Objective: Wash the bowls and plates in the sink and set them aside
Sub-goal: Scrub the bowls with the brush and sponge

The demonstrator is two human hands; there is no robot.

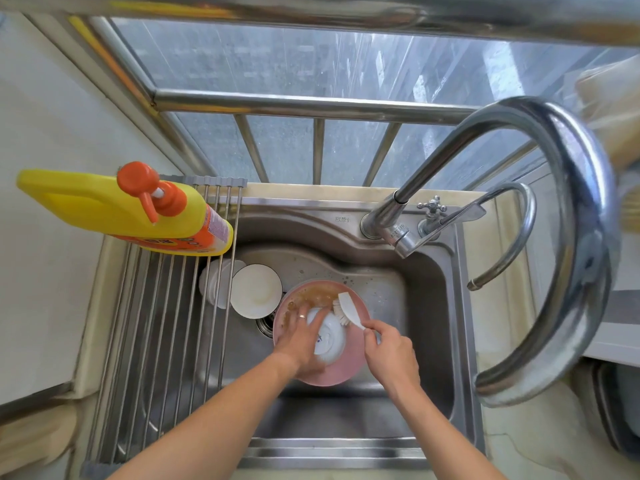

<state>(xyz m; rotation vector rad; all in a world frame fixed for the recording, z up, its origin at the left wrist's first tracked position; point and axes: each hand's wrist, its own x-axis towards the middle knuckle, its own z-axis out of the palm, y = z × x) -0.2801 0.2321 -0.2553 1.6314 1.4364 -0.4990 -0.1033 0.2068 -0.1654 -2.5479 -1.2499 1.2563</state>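
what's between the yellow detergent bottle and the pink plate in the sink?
Head view: a white round bowl lies in the steel sink, between the yellow detergent bottle and the pink round plate.

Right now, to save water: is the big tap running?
Off, apparently: no stream falls from the big tap, and its spout ends right of the sink, not over it.

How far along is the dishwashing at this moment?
Early on. Nothing looks set aside: the roll-up rack carries only the yellow detergent bottle. In hand: the left hand holds a small white bowl over the pink basin, while the right hand scrubs it with a white brush. Left: the basin's brown residue, a white bowl and the dishes behind it in the sink.
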